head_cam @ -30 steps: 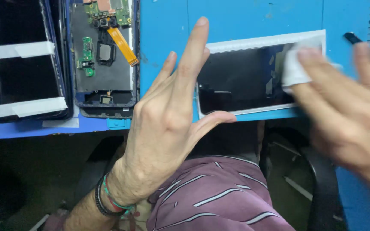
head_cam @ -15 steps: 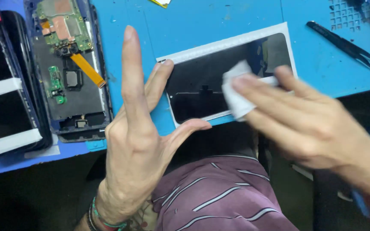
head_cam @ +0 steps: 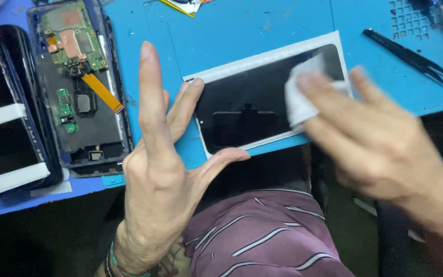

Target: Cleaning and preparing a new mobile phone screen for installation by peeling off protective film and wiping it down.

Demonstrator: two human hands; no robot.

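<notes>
A black phone screen panel with a white border lies on the blue work mat at the table's near edge. My left hand steadies it, thumb at its near corner and one fingertip on its left end, the other fingers raised and spread. My right hand presses a small white wipe onto the right part of the glass.
An opened phone body with a green circuit board and orange flex cable lies at the left. Further left is a black screen with white tape strips. Black tweezers rest at the top right. My striped purple clothing is below.
My right hand and the wipe have shifted along the screen's right part. The view moved, so the panel sits more central. My left hand keeps holding the panel's left end.
</notes>
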